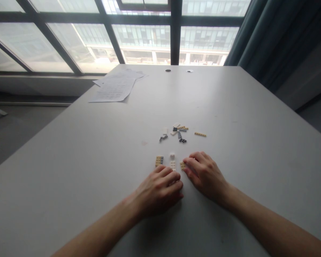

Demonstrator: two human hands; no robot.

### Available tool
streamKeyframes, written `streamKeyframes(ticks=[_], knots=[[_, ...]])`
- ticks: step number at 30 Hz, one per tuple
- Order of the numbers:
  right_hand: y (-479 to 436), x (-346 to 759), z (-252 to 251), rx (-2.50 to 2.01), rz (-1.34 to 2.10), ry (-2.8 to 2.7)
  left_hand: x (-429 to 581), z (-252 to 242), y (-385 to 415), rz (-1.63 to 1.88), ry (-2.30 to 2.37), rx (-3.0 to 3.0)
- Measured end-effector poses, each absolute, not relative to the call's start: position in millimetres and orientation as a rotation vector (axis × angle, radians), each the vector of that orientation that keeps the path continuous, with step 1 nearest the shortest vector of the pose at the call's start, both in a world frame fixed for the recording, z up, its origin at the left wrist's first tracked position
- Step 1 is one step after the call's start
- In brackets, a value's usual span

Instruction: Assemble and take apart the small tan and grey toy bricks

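Note:
My right hand pinches a small tan toy building brick between thumb and fingers, low over the white table. Just left of it, my left hand has its fingers curled together; whatever they hold, if anything, is hidden beneath them. White studded toy bricks lie in a short column right behind the left fingertips, which partly cover the nearest one. A tan and grey studded block rests beyond the left knuckles, its near edge close to the hand.
Farther off lies a loose pile of grey, tan and white toy brick pieces, with a long thin tan piece to its right. Printed paper sheets sit at the table's far left. A dark curtain hangs beside the windows.

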State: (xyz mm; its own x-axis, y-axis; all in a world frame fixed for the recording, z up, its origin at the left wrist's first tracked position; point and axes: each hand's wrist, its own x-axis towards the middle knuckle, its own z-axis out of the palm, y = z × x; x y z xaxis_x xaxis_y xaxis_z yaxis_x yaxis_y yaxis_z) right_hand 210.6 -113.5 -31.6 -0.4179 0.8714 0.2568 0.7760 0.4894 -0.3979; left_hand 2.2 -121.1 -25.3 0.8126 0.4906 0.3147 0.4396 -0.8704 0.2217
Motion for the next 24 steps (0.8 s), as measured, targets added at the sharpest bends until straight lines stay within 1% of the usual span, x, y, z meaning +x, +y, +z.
streamKeyframes(ticks=[24], knots=[[-113.7,211.1,-32.7,-1.367,0.303,-2.31,2.2,-24.9,-120.8,0.524,0.746,2.845]])
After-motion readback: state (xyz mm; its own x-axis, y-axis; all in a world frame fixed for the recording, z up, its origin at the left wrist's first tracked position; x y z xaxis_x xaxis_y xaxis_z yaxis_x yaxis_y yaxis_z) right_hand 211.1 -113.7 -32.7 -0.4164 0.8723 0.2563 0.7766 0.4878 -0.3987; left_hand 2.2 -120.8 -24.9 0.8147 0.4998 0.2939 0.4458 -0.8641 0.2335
